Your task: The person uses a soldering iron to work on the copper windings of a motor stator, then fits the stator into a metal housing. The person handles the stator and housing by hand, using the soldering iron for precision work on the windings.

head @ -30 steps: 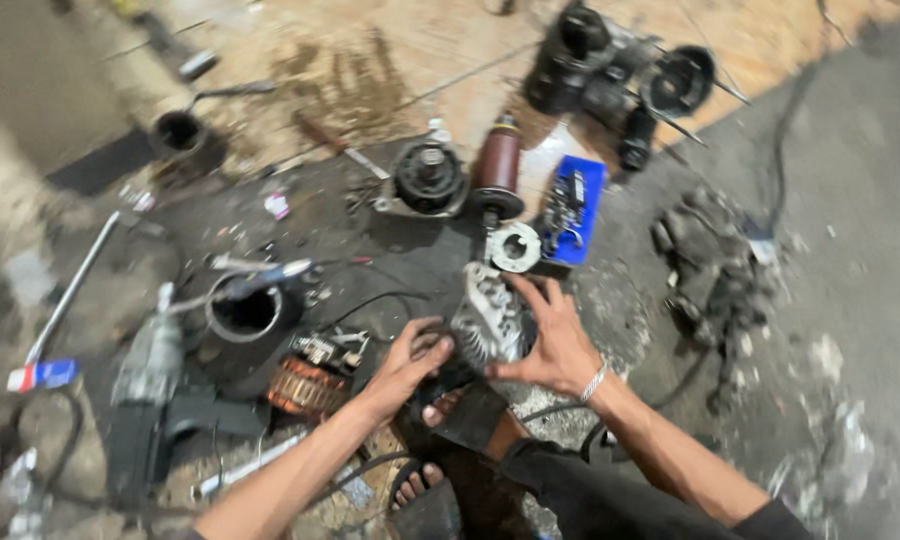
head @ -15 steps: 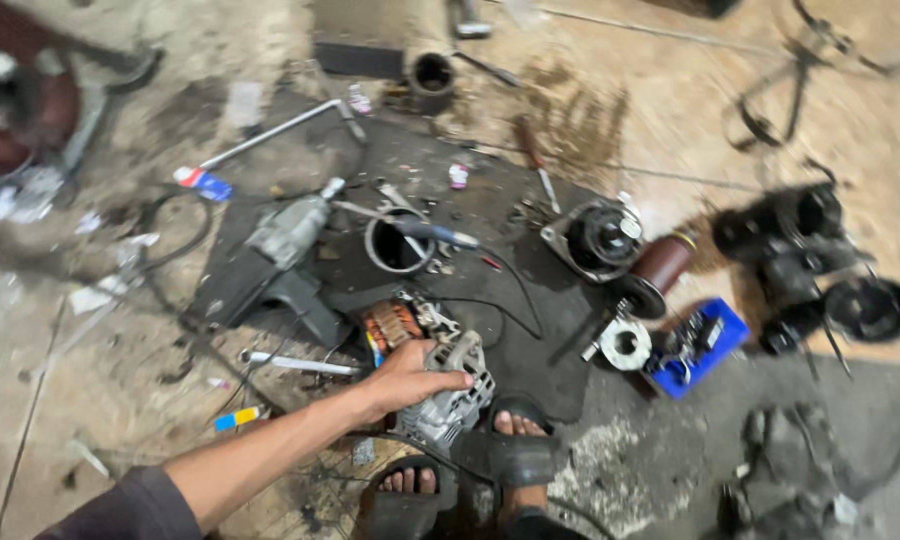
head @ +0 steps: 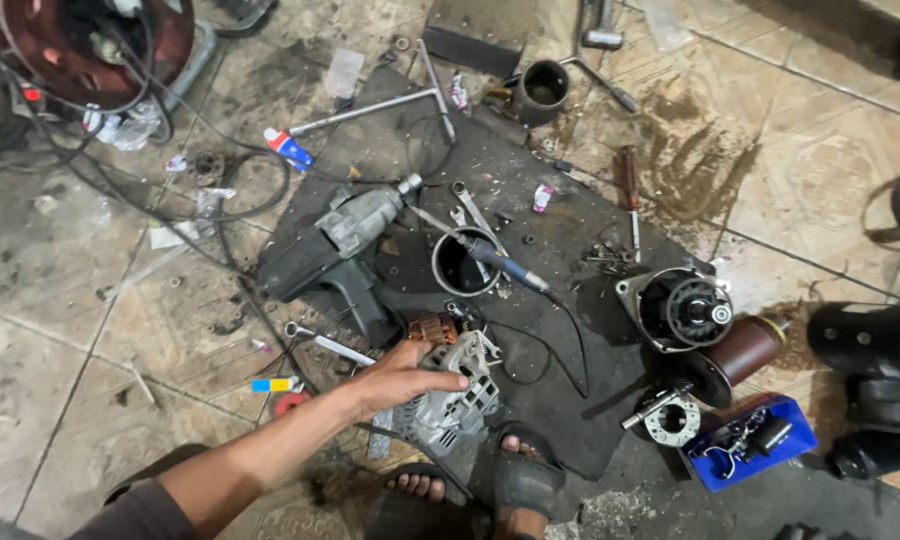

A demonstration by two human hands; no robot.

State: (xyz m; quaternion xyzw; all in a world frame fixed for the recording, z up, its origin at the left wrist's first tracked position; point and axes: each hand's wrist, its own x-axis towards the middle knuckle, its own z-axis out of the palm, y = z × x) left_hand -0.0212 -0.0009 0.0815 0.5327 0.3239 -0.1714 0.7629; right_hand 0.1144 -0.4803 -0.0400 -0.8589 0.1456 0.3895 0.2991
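Note:
My left hand (head: 400, 380) reaches in from the lower left and rests on a silver alternator housing (head: 455, 412), fingers stretched flat over its top. The alternator sits at the near edge of a black rubber mat (head: 530, 190), just in front of my sandalled feet (head: 520, 480). A copper-wound armature (head: 432, 328) lies right beside my thumb. My right hand is out of view.
On the mat lie a grey power drill (head: 345, 245), a metal ring (head: 465, 265) with a blue-handled screwdriver (head: 500, 262) across it, a starter housing (head: 680, 310) and a brown cylinder (head: 745, 350). A blue tray (head: 750, 445) of small parts and black motors (head: 875, 370) sit right. Cables trail left.
My right hand has left the alternator and gone out of view. My left hand stays on it, its fingers now flatter. The view has swung left and closer to the mat.

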